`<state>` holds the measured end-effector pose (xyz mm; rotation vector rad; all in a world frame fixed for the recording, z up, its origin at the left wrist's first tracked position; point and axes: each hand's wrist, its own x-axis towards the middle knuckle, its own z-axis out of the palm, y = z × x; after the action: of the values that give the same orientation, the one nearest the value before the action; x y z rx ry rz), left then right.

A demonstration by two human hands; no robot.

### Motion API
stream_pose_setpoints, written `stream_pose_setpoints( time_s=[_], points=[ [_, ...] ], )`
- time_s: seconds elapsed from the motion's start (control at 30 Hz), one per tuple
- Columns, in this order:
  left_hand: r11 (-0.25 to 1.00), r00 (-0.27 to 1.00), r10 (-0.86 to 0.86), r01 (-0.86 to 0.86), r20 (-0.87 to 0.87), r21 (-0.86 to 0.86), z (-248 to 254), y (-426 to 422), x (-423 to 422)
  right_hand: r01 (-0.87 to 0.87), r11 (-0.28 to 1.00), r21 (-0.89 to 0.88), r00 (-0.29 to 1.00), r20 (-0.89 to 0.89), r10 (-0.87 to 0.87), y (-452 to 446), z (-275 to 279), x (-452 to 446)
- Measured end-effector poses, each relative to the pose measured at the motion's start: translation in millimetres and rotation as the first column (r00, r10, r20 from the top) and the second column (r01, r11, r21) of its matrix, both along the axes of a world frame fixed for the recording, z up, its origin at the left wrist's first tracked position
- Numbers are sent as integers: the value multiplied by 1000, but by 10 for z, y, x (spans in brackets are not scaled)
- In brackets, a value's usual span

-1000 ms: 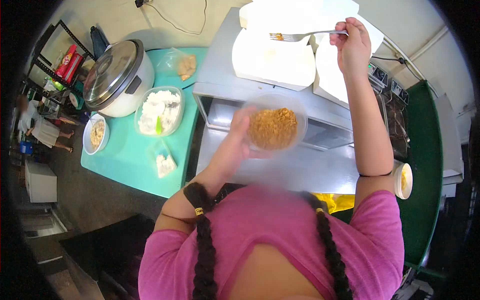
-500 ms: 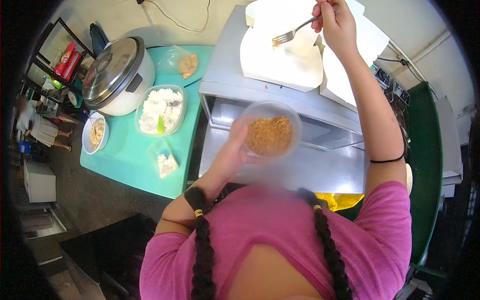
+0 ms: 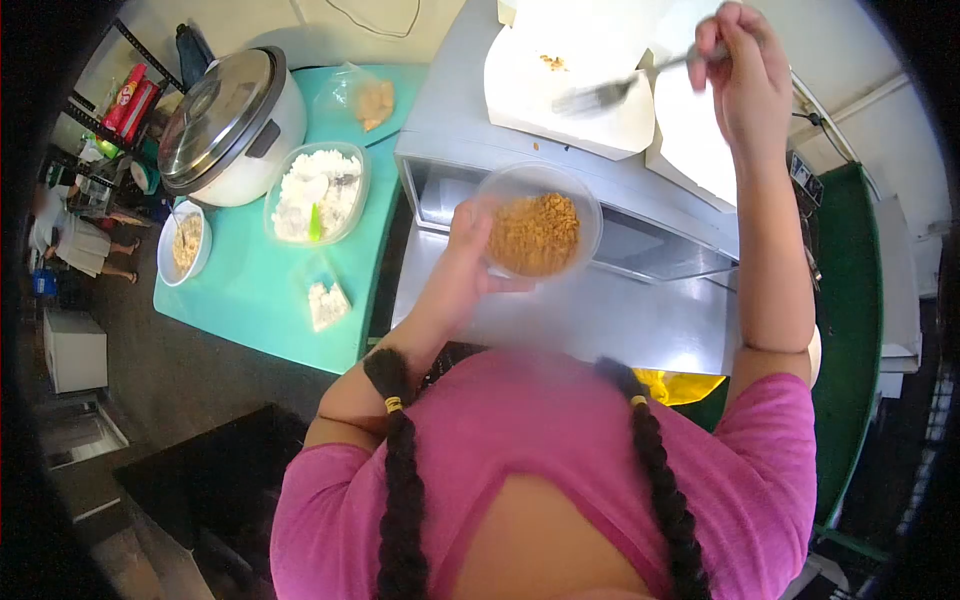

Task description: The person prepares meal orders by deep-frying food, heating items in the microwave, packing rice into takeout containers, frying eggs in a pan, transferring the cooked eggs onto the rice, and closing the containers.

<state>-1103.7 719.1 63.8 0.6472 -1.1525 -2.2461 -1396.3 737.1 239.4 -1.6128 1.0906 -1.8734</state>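
My left hand (image 3: 462, 262) grips a round clear plastic tub (image 3: 590, 215) by its left side. Brown crumbly food (image 3: 538, 232) fills much of the tub. Up at the right, my right hand (image 3: 745, 75) is closed around the handle of a fork (image 3: 600, 97), whose tines are smeared by motion. The fork is over an open white paper box (image 3: 540, 95). A small heap of brown crumbs (image 3: 553, 63) lies inside that box. A second white box (image 3: 695, 140) stands beside it, partly behind my right hand and forearm.
The boxes stand on a grey metal cabinet (image 3: 445, 140). On the turquoise table (image 3: 250, 320) at left are a rice cooker (image 3: 232, 120), a tub of white rice (image 3: 320, 195), a bowl (image 3: 185, 245), a small bag of white pieces (image 3: 327, 305) and a bag of tan pieces (image 3: 372, 103). Another person (image 3: 80, 235) is far left.
Brown crumbs now lie in the white box, and the fork that carried some has moved right and down. My right hand has shifted right. The left hand still holds the tub.
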Motion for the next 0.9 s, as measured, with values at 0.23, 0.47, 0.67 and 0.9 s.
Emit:
stream_pose_setpoints(
  time_s=[0.23, 0.47, 0.67, 0.9],
  points=[
    [991, 1000, 1, 2, 25, -134, 6, 72, -39, 210, 978, -11, 825, -535, -183, 751, -555, 743],
    [960, 1000, -2, -5, -24, -280, -83, 201, -77, 275, 955, 109, 959, -107, -264, 727, -1027, 806],
    [980, 1000, 1, 0, 7, -197, 59, 248, -87, 353, 899, 260, 841, 334, -426, 714, -1293, 544],
    [988, 999, -53, 53, 3, -145, 180, 138, -144, 368, 908, 202, 829, 371, -418, 724, -1060, 420]
  ],
)
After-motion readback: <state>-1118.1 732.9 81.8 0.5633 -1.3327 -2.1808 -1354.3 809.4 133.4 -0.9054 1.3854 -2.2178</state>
